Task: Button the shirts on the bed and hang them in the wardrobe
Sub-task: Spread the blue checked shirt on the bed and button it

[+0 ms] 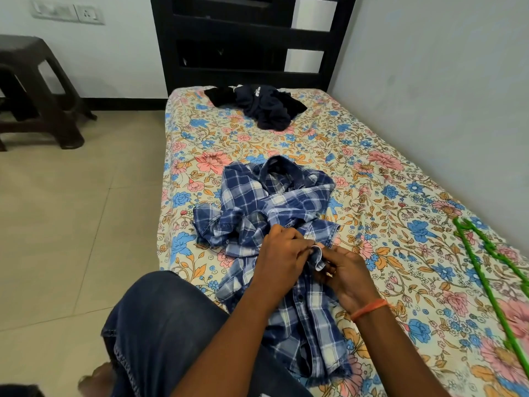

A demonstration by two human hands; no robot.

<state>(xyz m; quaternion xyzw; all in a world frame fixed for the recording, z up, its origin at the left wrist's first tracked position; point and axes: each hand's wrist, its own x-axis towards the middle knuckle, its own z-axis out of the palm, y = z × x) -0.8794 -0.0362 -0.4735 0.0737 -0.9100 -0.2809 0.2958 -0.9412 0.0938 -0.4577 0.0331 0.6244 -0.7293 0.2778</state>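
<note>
A blue and white checked shirt point(274, 213) lies crumpled on the floral bed point(372, 173), its collar toward the headboard. My left hand point(279, 253) and my right hand point(343, 273) meet over the shirt's front edge. Both pinch a folded bit of the placket between fingers and thumbs, near its middle. Several dark buttons show lower down the placket. A dark navy garment point(263, 106) lies bunched at the far end of the bed. A green plastic hanger point(492, 270) lies on the bed at the right.
The black headboard point(252, 41) stands at the bed's far end, a pale wall along the right. A dark plastic stool point(34, 90) stands on the tiled floor at left. My knee in blue jeans point(160, 319) is at the bed's near edge.
</note>
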